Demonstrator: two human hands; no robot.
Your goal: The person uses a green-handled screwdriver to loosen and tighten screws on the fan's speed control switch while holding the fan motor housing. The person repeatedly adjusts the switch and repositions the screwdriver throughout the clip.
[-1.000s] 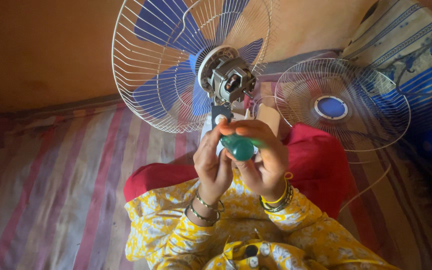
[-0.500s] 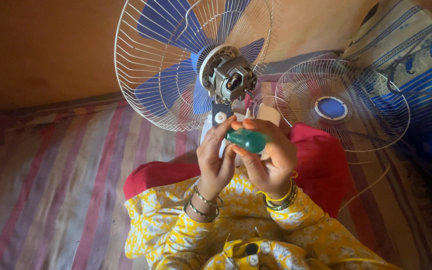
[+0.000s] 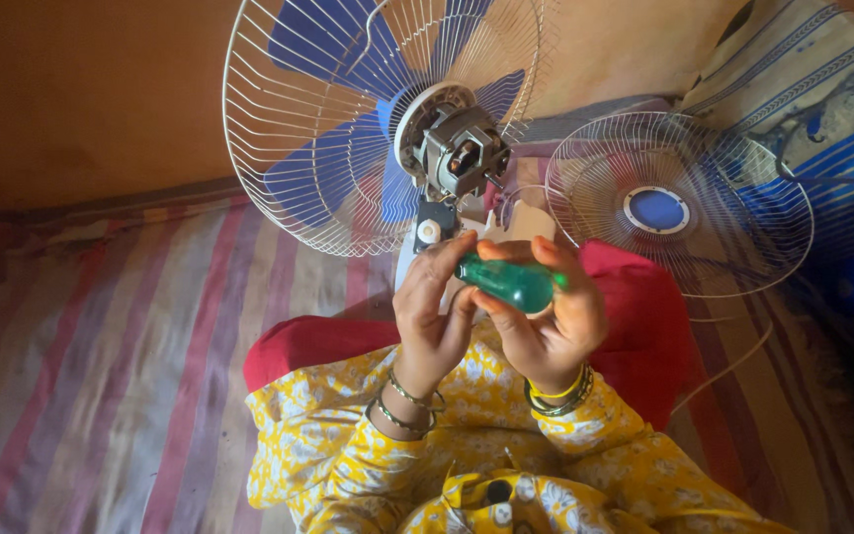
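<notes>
Right hand [image 3: 555, 316] wraps green screwdriver handle [image 3: 508, 283] at frame centre, grip closed around it, handle lying roughly level, narrow end pointing left. Left hand [image 3: 434, 307] beside it, fingertips pinching handle's narrow end (shaft hidden behind fingers). Just above hands: bare fan motor [image 3: 462, 148] with white knob below, mounted on rear wire guard [image 3: 279, 129] with blue blades [image 3: 323, 173], upper centre. Loose front guard [image 3: 733, 247] with blue hub lies right of frame. Red cushion [image 3: 635, 307] under forearms; striped bedcover [image 3: 101, 346] fills lower left.
</notes>
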